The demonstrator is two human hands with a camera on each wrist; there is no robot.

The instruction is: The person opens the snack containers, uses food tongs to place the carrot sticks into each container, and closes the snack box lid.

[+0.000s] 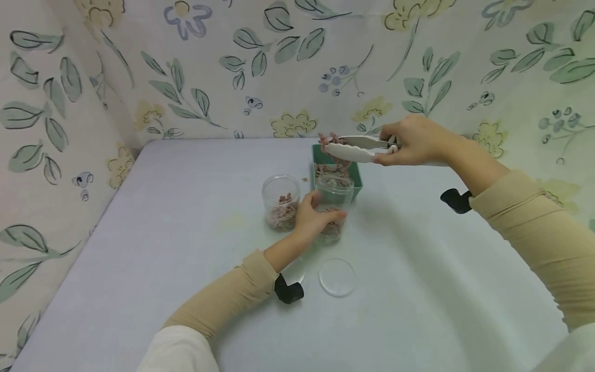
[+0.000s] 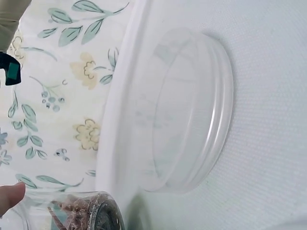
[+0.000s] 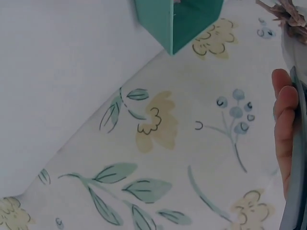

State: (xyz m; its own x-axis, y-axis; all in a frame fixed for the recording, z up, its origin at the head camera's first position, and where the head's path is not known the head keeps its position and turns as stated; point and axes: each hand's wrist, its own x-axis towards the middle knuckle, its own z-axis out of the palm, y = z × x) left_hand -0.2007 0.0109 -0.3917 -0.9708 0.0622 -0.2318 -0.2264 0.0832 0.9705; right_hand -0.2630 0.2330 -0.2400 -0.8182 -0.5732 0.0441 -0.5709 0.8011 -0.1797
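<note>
My left hand [image 1: 312,217] grips a clear plastic jar [image 1: 331,232] with brownish-pink, twiggy strands in its lower part. A fingertip and the jar's base show at the lower left of the left wrist view. Above the jar, my right hand [image 1: 416,142] holds white-handled tongs [image 1: 350,151], which pinch a clump of the same strands [image 1: 325,140]. Behind the jar stands a green rectangular container [image 1: 357,182] with more strands inside. The right wrist view catches curled fingers [image 3: 285,127] along the tongs at its right edge.
A second clear jar [image 1: 281,191], partly filled with strands, stands left of my left hand. Two clear round lids lie nearer me: one lid [image 1: 337,278] in full sight, another lid [image 1: 295,270] partly behind my left wrist. Patterned fabric [image 1: 186,72] hangs behind the white table.
</note>
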